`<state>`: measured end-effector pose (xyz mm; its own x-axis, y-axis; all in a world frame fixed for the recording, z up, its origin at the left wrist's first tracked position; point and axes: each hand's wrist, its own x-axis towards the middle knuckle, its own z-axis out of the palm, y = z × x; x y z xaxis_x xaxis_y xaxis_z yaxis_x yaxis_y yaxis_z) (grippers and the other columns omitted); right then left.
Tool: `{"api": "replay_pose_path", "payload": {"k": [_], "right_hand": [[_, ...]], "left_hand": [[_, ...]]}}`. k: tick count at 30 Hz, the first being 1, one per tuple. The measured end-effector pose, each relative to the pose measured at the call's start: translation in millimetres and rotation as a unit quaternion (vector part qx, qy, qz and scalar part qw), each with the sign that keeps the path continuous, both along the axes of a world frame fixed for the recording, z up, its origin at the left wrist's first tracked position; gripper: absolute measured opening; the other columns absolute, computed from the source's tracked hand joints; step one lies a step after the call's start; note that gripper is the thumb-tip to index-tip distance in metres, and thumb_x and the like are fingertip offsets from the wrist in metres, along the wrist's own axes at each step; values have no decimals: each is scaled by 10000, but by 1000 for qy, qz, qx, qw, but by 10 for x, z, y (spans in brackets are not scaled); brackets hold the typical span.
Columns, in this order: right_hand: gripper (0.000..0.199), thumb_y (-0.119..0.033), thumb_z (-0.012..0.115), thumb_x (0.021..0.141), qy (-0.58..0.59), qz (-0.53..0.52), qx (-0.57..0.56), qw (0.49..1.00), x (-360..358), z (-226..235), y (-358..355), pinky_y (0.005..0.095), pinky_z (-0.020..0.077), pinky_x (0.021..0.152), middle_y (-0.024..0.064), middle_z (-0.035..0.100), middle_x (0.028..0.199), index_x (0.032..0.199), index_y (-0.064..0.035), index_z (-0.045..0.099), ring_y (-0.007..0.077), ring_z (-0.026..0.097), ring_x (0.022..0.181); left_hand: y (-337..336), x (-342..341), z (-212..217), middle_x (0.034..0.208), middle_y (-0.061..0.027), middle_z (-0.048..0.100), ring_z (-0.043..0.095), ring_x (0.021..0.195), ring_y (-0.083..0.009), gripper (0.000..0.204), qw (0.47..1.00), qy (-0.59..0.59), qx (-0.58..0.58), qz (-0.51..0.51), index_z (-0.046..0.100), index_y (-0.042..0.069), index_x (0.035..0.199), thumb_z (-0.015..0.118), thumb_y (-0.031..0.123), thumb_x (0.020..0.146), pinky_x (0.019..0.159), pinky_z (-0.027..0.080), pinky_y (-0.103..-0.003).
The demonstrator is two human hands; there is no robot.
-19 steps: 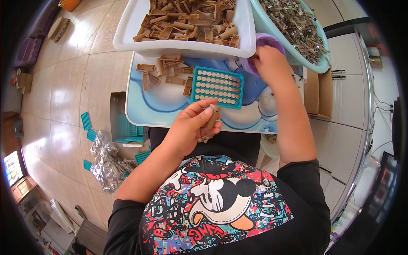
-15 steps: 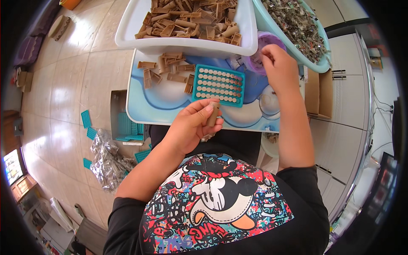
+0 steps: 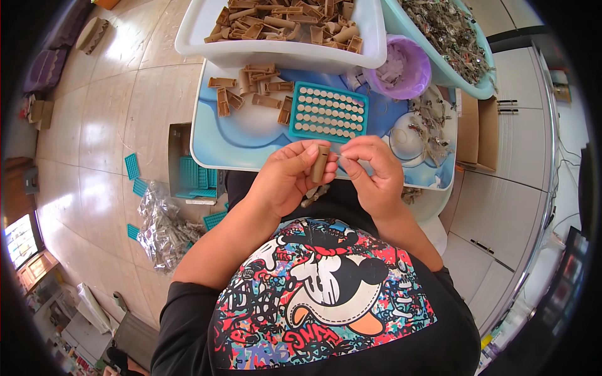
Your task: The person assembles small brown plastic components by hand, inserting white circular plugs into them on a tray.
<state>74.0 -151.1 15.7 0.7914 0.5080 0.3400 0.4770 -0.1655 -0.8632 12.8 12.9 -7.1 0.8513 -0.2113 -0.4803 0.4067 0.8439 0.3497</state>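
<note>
My left hand (image 3: 282,174) is closed around a brown plastic casing (image 3: 320,164), a hollow half-tube shape, held upright over my lap. Close beside it my right hand (image 3: 376,172) is pinched, thumb against fingers; whatever sits between the fingertips is too small to make out. Just beyond both hands lies a teal tray (image 3: 292,130) with rows of round, pale silvery discs (image 3: 330,113). Several loose brown casings (image 3: 266,101) lie left of the tray. At its far right stands a purple tub (image 3: 421,59) holding small whitish translucent pieces.
A white bin (image 3: 376,37) full of brown casings stands at the table's back, a light-blue basin (image 3: 483,84) of tangled wired parts at back right. More wired parts (image 3: 433,125) lie on the table's right. A plastic bag (image 3: 157,216) and teal trays (image 3: 194,175) are at left, lower down.
My right hand has come back from the purple tub to beside the brown casing. My left hand still holds the casing in nearly the same place.
</note>
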Motion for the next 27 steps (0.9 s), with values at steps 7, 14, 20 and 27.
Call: {"api": "replay_pose_path", "payload": {"k": [7, 14, 20, 27], "right_hand": [[133, 13, 683, 766, 12, -12, 52, 999, -64, -68, 31, 258, 473, 638, 96, 577, 932, 876, -53, 649, 169, 584, 762], [100, 3, 674, 774, -10, -12, 40, 999, -46, -104, 38, 263, 484, 658, 85, 594, 909, 859, -45, 653, 183, 595, 783], [130, 20, 673, 739, -69, -9, -8, 998, -2, -62, 30, 295, 484, 662, 111, 621, 865, 848, -23, 618, 239, 606, 778], [133, 30, 653, 716, -150, -10, -31, 988, 0, -18, 51, 327, 481, 593, 106, 604, 786, 819, -17, 584, 266, 592, 686]], "left_hand": [[-67, -6, 21, 922, -131, 632, 628, 800, -231, 314, 999, -15, -35, 6, 555, -35, 1079, 569, 224, 902, 720, 511, -314], [-89, -21, -18, 978, -83, 620, 614, 887, -177, 350, 998, -55, -35, -14, 522, -3, 1166, 513, 256, 931, 793, 511, -311], [-62, -48, 20, 1017, -94, 625, 629, 929, -187, 325, 997, -48, -46, -25, 519, 2, 1174, 481, 233, 949, 877, 514, -351], [-105, -9, 100, 806, -29, 585, 571, 725, -113, 264, 995, -90, -38, 1, 573, -14, 1067, 529, 207, 931, 809, 504, -280]]}}
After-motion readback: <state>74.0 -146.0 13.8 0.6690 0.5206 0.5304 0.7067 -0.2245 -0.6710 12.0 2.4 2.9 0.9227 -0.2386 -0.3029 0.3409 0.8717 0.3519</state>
